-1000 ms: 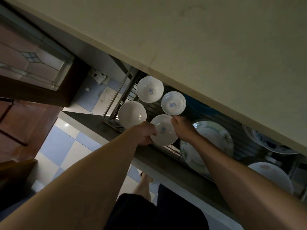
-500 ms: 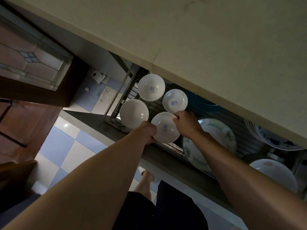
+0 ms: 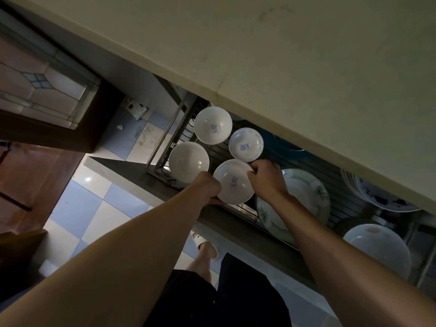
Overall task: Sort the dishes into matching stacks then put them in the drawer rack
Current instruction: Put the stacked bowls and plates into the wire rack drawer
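A white bowl with a blue mark inside (image 3: 233, 181) sits at the front of the open drawer rack (image 3: 165, 135). My left hand (image 3: 207, 188) grips its left rim and my right hand (image 3: 265, 179) grips its right rim. Three more white bowls stand around it: a plain one (image 3: 188, 161) to the left, one with a blue mark (image 3: 213, 125) behind, and a smaller blue-rimmed one (image 3: 246, 144) at the back right.
The countertop edge (image 3: 283, 79) overhangs the drawer. A large green-flowered plate (image 3: 306, 194) lies right of my right hand. Blue-patterned plates (image 3: 382, 197) and a white bowl (image 3: 377, 251) are further right. My foot in a sandal (image 3: 205, 246) stands on the tiled floor.
Both hands stay on the same bowl's rim; it sits in much the same place in the rack. The view has shifted slightly.
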Action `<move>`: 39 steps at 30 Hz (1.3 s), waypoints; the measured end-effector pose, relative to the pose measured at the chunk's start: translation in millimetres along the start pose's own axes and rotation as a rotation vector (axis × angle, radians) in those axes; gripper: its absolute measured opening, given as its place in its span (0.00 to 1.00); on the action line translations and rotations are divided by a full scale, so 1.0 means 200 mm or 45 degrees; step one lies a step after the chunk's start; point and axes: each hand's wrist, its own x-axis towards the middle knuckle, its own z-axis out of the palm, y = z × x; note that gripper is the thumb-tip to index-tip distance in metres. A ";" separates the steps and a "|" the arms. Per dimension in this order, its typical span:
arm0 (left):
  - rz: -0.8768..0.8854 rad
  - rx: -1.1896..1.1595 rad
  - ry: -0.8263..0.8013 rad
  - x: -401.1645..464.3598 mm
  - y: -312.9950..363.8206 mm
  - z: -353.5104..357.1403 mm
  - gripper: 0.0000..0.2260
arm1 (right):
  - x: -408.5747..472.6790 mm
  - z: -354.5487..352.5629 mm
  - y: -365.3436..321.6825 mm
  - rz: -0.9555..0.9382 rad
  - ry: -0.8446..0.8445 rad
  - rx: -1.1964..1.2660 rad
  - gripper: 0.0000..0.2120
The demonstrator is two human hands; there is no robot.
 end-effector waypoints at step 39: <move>0.884 0.459 0.099 -0.05 0.27 -0.51 0.11 | 0.11 -0.05 -0.17 0.020 0.156 1.051 0.07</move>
